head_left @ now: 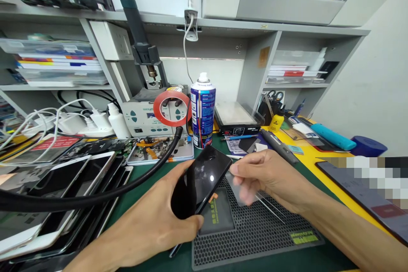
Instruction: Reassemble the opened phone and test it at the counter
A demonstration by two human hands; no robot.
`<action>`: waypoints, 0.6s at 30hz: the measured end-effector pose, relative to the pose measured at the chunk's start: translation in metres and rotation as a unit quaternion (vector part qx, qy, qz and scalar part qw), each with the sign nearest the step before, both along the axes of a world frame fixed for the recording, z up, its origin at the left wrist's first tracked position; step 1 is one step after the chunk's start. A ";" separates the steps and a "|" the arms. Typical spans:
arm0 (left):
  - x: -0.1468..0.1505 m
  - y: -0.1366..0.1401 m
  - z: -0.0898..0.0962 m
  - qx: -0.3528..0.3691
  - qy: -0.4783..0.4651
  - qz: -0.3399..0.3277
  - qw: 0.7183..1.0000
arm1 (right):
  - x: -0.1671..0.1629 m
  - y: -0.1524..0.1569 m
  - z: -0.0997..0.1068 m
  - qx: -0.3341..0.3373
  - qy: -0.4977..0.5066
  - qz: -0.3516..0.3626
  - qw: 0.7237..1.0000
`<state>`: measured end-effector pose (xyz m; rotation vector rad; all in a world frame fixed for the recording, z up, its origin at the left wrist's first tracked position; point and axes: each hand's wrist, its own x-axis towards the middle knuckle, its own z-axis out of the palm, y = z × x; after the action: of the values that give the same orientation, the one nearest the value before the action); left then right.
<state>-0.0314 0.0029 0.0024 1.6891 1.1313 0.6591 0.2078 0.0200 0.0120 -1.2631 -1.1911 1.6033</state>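
Note:
A black smartphone [202, 178] with a glossy face is gripped in my left hand [168, 199], tilted up above the grey mat. The thumb lies along its lower edge. My right hand [264, 174] is by the phone's upper right corner, thumb and index finger pinched together. What they hold, if anything, I cannot make out, and the other fingers are blurred. A thin white stick [234, 157] shows just past those fingertips. Below the right hand, tweezers [270, 207] point toward the lower right over the mat, their other end hidden. A clear plastic piece [237, 189] lies under the fingers.
The honeycomb mat [255, 242] rests on a green surface. Several phones or screens [66, 204] are stacked at left, crossed by a black hose [127, 197]. Behind stand a spray can [203, 110], red tape roll [156, 108] and heating plate [237, 121]. Shelves rise beyond.

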 end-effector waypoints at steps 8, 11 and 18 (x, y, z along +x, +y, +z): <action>-0.011 0.006 0.003 0.026 0.053 -0.039 0.998 | -0.002 0.000 -0.003 0.004 0.004 -0.001 1.000; -0.009 0.006 0.006 0.018 0.044 -0.046 0.998 | -0.002 0.000 -0.006 0.004 0.012 0.007 1.000; -0.004 0.005 0.011 -0.005 0.031 -0.043 0.999 | -0.004 -0.001 -0.008 0.003 0.006 0.032 0.999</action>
<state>-0.0358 0.0081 0.0135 1.7501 1.0965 0.5482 0.2038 0.0187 0.0040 -1.2202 -1.2400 1.6495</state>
